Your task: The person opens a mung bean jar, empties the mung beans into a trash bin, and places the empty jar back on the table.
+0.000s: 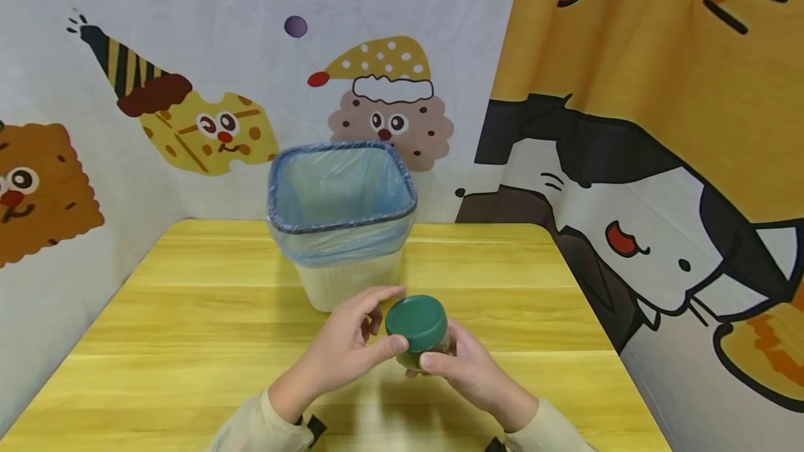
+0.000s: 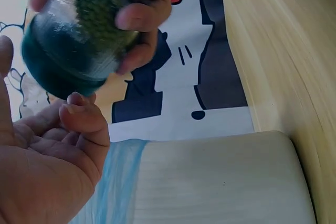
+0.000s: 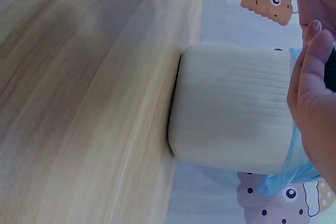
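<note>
left hand [image 1: 342, 347] curled beside the green lid [image 1: 417, 321], thumb tip against the lid's near edge, forefinger arched over toward its far edge; the left wrist view shows the fingertips [image 2: 79, 111] just at the lid rim, palm open behind them, so the hold looks light and how firm it is cannot be told. jar [image 1: 422, 346] sits between the two hands, above the yellow table [image 1: 188, 312], tilted with the lid toward the left-hand fingers; greenish-brown contents show through the clear wall. right hand [image 1: 467, 368] wraps the jar body from the right, thumb across the near side, fingers [image 2: 139, 17] curled round the glass. beyond the fingertips, near: cream bin [image 1: 342, 229] with a blue bag liner [image 1: 339, 183], standing on the table against the cartoon wall [image 1: 207, 54].
</note>
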`<state>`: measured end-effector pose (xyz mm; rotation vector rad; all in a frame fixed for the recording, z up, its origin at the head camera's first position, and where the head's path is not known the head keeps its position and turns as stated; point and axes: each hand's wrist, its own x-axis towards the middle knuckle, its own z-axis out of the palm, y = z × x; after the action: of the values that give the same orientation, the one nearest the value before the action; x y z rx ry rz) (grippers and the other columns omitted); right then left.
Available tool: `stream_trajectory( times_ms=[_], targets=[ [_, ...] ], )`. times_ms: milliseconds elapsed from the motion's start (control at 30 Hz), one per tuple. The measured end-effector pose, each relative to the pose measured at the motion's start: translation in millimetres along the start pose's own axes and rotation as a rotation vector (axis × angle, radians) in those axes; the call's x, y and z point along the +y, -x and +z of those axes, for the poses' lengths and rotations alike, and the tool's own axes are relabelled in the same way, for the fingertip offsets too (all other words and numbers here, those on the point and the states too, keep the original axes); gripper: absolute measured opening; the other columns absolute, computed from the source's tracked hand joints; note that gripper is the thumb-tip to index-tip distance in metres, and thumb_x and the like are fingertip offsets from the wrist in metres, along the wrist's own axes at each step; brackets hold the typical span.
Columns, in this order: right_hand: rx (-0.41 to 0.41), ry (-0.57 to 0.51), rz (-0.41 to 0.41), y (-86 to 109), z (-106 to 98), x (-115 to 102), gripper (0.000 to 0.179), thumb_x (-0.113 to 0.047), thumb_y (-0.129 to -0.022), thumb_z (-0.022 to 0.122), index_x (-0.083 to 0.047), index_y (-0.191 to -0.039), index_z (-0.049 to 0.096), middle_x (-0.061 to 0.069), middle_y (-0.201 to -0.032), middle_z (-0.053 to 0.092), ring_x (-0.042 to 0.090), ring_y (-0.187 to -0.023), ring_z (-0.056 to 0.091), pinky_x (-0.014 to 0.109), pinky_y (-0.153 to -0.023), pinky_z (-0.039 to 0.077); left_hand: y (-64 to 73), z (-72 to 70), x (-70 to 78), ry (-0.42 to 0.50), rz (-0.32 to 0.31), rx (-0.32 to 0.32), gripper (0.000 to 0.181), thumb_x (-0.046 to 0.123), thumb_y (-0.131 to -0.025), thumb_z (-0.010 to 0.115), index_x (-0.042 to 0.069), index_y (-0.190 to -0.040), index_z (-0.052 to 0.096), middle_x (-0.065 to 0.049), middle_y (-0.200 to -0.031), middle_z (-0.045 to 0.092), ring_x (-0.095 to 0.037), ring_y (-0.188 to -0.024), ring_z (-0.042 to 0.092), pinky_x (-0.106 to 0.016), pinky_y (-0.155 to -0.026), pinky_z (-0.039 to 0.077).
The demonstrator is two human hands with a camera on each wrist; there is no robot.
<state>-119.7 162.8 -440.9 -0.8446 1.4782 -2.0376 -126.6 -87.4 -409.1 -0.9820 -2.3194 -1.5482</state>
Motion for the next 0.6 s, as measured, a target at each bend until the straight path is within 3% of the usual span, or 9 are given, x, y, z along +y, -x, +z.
stream_trajectory(
  times_ms=[167,333,600],
  targets=[
    [-0.082,-0.054,-0.016,-2.1,0,-1,0.049,-0.013,-0.109,0.056,-0.003,-0.155,0.042,0.003,-0.136,0.071,0.014,-0.117,0.071,0.035,-0.096,0.061,-7.2,-2.7,-1.0,0.03,0.046,-0.09,0.063,0.053,-0.098,0.075,0.014,-0.146,0.063,-0.004,-0.131,0.072,-0.01,-0.08,0.057,-0.028,-0.064,0.054],
    [-0.128,-0.068,0.001,-4.8,0,-1,0.05,-0.016,-0.108,0.057,-0.004,-0.154,0.044,0.002,-0.136,0.07,0.014,-0.118,0.07,0.035,-0.096,0.061,-15.2,-8.5,0.5,0.024,0.089,-0.165,0.072,0.064,-0.096,0.07,0.013,-0.145,0.064,-0.003,-0.133,0.072,-0.004,-0.084,0.059,-0.025,-0.063,0.054],
    [-0.176,-0.07,0.034,-9.8,1,0,0.046,-0.019,-0.105,0.064,-0.008,-0.146,0.049,-0.003,-0.125,0.069,0.009,-0.109,0.067,0.031,-0.093,0.061,-24.3,-9.3,4.9,-0.121,0.201,-0.23,0.073,0.069,-0.095,0.067,0.017,-0.147,0.063,-0.002,-0.136,0.071,-0.009,-0.111,0.07,-0.022,-0.086,0.059]
  ],
)
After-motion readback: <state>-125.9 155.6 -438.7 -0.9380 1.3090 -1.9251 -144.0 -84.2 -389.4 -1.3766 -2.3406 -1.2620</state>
